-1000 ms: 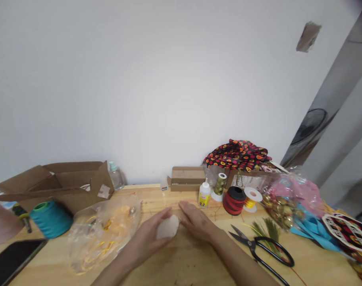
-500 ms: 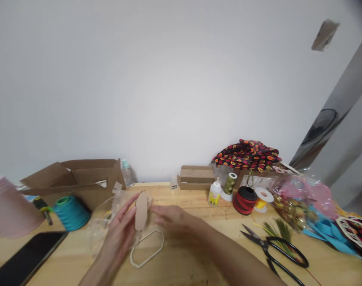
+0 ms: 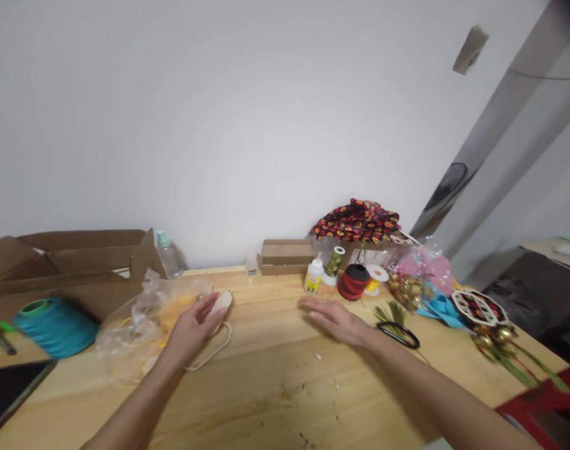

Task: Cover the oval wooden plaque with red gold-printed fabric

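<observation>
My left hand (image 3: 191, 330) holds a pale oval wooden piece (image 3: 219, 304) at the left of the wooden table (image 3: 275, 400), fingers closed around it. A thin oval wooden frame (image 3: 214, 350) lies under that hand on the table. Just left of it sits a crumpled clear plastic bag (image 3: 139, 325) with yellow things inside. My right hand (image 3: 334, 320) hovers flat over the table with fingers stretched out, holding nothing. It is close to the black-handled scissors (image 3: 400, 334).
An open cardboard box (image 3: 69, 262) and a teal thread cone (image 3: 55, 325) are at the left, a dark phone (image 3: 6, 394) at the left edge. A glue bottle (image 3: 313, 281), thread spools (image 3: 355, 281), patterned cloth (image 3: 355, 220) and gold bells (image 3: 407, 289) crowd the back right.
My left hand carried the oval piece left toward the plastic bag and lowered it. My right hand let go and swung right toward the scissors. The view turned to the right.
</observation>
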